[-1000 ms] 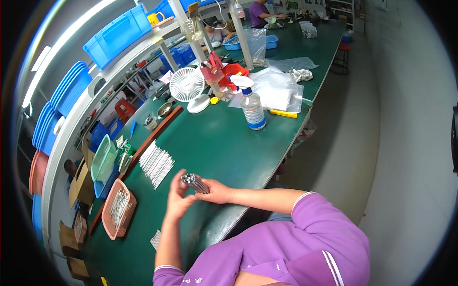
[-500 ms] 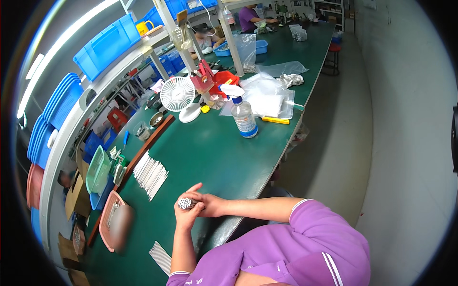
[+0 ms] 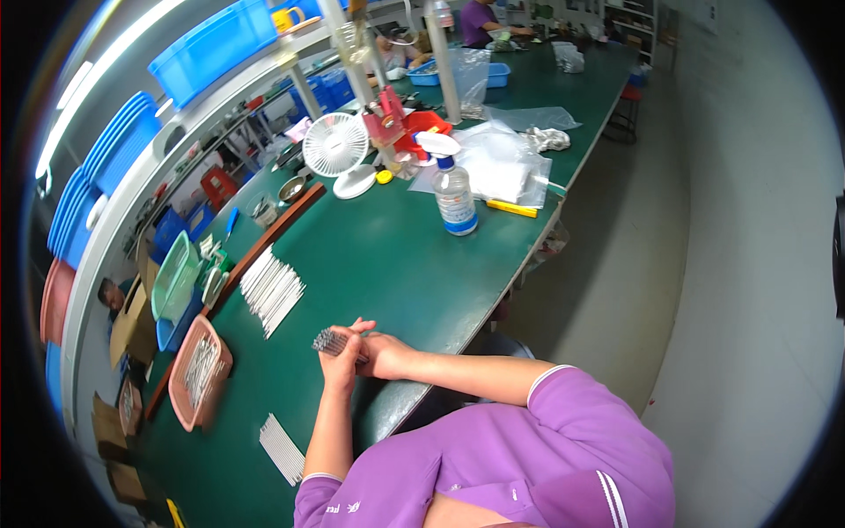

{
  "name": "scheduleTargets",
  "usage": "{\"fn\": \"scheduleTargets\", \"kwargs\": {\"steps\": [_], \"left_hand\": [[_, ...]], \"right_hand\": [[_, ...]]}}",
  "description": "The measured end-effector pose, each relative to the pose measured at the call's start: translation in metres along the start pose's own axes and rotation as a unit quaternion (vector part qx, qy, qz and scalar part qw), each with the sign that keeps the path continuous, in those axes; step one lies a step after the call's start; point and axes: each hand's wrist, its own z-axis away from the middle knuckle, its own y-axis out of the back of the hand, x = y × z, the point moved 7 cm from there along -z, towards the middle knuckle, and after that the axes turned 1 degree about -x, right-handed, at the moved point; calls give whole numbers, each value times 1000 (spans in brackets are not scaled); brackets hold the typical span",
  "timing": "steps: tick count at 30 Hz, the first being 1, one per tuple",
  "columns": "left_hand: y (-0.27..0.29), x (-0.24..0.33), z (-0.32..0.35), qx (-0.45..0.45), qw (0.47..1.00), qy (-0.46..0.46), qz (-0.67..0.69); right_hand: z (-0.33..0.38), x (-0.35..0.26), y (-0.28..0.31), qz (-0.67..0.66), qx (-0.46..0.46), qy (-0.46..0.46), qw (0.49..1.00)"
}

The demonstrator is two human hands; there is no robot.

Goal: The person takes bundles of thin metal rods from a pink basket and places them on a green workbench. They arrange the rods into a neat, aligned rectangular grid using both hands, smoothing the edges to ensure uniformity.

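Note:
Over the green worktable (image 3: 387, 264), my left hand (image 3: 339, 361) and my right hand (image 3: 380, 352) are pressed together around a small bundle of thin metal rods (image 3: 330, 341). The rod ends stick out to the left past my left fingers. A fanned pile of white rods (image 3: 271, 289) lies on the table just beyond my hands. A second small row of white rods (image 3: 282, 449) lies close to my left elbow.
A pink tray (image 3: 199, 374) of metal parts sits at left, with a green basket (image 3: 174, 277) behind it. Farther off stand a spray bottle (image 3: 455, 195), a white desk fan (image 3: 339, 151), plastic bags (image 3: 506, 163) and blue bins (image 3: 211, 44). Another person (image 3: 480, 18) works at the far end.
My hands, still holding the rod bundle, have stayed at the table's near edge. The view has tilted, so the table and shelves sit differently in the picture.

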Motion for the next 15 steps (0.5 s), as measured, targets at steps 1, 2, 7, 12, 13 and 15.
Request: {"fn": "scheduleTargets", "kwargs": {"steps": [1, 2, 7, 12, 13, 15], "left_hand": [[3, -6, -1, 27, 999, 14, 30], [9, -13, 2, 59, 996, 28, 60], [12, -26, 22, 176, 961, 68, 202], [-6, 3, 17, 37, 960, 121, 250], [-11, 5, 16, 5, 953, 142, 269], [-15, 4, 12, -18, 940, 131, 315]], "right_hand": [[1, 2, -1, 79, 0, 23, 997], [2, 3, -4, 98, -22, 9, 995], [14, -21, 9, 150, -110, -74, 980], [28, -45, 9, -96, -188, -198, 957], [30, -47, 8, -139, -181, -208, 951], [31, -51, 5, -189, -179, -211, 942]]}}
